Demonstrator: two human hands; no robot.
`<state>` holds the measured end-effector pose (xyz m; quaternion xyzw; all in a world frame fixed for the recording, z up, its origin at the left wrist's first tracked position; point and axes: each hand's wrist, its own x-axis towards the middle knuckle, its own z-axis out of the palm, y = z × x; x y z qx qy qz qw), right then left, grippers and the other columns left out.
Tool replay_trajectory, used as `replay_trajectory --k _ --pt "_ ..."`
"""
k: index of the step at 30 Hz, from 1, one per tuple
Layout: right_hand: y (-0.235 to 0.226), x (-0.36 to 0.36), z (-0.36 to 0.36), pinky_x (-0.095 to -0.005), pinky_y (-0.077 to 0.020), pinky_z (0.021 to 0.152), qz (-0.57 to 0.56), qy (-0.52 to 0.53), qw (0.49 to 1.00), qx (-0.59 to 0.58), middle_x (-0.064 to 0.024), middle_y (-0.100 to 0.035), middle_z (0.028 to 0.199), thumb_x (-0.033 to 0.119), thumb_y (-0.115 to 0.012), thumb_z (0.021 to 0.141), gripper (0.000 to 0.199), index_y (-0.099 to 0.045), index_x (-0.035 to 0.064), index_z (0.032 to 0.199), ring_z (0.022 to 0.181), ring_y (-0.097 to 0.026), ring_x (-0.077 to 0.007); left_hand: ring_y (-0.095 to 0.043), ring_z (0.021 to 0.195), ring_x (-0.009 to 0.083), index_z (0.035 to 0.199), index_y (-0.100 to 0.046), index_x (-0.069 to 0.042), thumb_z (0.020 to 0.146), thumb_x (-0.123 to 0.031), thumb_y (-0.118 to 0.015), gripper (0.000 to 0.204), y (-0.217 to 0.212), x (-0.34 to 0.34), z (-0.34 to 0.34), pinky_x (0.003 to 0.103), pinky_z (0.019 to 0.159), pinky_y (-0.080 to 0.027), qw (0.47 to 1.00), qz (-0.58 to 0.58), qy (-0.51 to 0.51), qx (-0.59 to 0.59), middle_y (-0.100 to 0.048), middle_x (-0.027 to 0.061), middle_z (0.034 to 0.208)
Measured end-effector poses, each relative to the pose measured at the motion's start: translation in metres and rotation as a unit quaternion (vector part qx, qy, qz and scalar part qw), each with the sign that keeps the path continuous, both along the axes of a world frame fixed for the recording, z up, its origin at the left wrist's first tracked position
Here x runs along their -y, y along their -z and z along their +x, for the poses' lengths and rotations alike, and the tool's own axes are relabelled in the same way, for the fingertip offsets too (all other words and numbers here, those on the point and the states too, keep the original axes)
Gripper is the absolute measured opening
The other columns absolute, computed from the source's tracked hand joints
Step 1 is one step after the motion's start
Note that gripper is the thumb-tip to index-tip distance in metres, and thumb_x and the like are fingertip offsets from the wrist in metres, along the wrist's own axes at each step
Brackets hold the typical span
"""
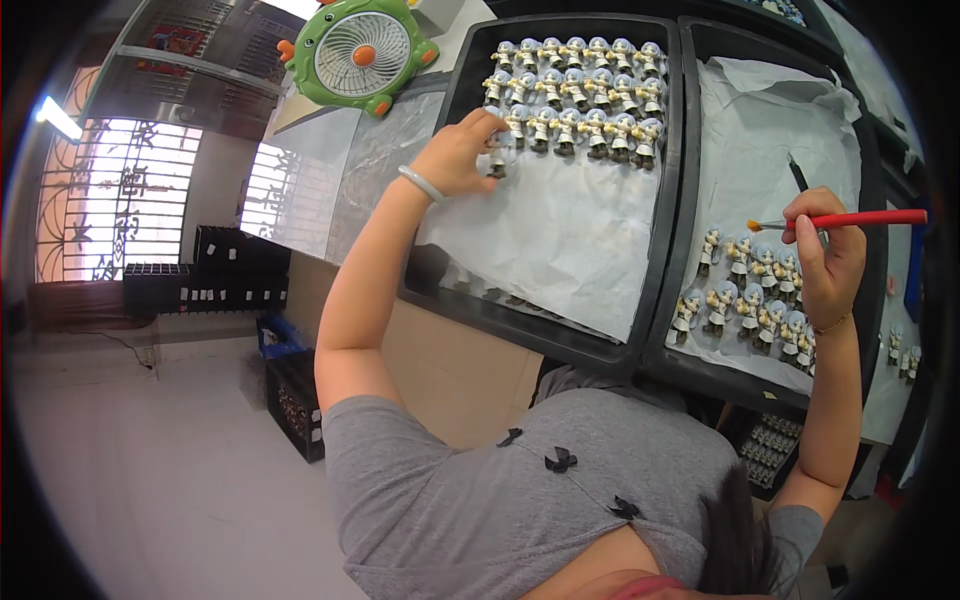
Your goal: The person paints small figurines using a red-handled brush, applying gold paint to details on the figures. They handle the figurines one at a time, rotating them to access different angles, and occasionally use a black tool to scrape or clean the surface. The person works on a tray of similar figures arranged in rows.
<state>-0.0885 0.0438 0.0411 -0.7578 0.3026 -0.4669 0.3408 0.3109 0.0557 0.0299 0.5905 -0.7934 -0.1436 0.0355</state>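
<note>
At the left edge of the left black tray [668, 250], my left hand [455, 158] has thumb and fingers closed around a small figurine [498, 162], slightly blurred. Beside it, rows of matching figurines [567, 130] with pale hair and white clothes stand on white paper [560, 230]. Over the right tray [655, 345], my right hand [828, 250] grips a paintbrush [870, 218] with a red handle and orange bristles, its tip pointing left. A thin black tool [797, 175] also sticks out of that hand. Below lie more figurines [748, 305], some hidden by the hand.
A green animal-shaped fan [362, 58] stands beyond the left tray. More figurines show under the paper's near edge. Black crates [240, 270] stand by the window at left, and a filled black crate [290, 400] sits on the floor. Further figurines [903, 358] lie at far right.
</note>
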Motion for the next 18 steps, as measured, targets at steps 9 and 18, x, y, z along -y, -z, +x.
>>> replay_trajectory --k 9,18 --pt "0.005 0.001 0.001 -0.0213 -0.0372 0.054 -0.009 -0.003 1.0 0.0 -0.0061 -0.052 0.071 0.001 -0.046 0.077 0.007 -0.051 -0.0025 0.076 0.057 -0.047 -0.0088 -0.047 0.099 0.0254 0.103 -0.045 -0.011 0.051 -0.011 -0.064 0.056 0.025 -0.019 0.022 0.043 0.098 -0.025 0.984 -0.062 0.014 0.168 -0.048 0.0066 0.101" --pt "0.004 0.0 0.0 -0.0212 -0.0374 0.054 -0.012 -0.005 1.0 -0.007 -0.006 -0.053 0.071 0.001 -0.046 0.077 0.007 -0.052 -0.0027 0.075 0.057 -0.048 -0.0088 -0.039 0.111 0.0221 0.109 -0.045 -0.015 0.053 -0.013 -0.066 0.06 0.031 -0.019 0.029 0.051 0.102 -0.011 0.974 -0.049 -0.044 0.218 -0.046 0.0023 0.109"
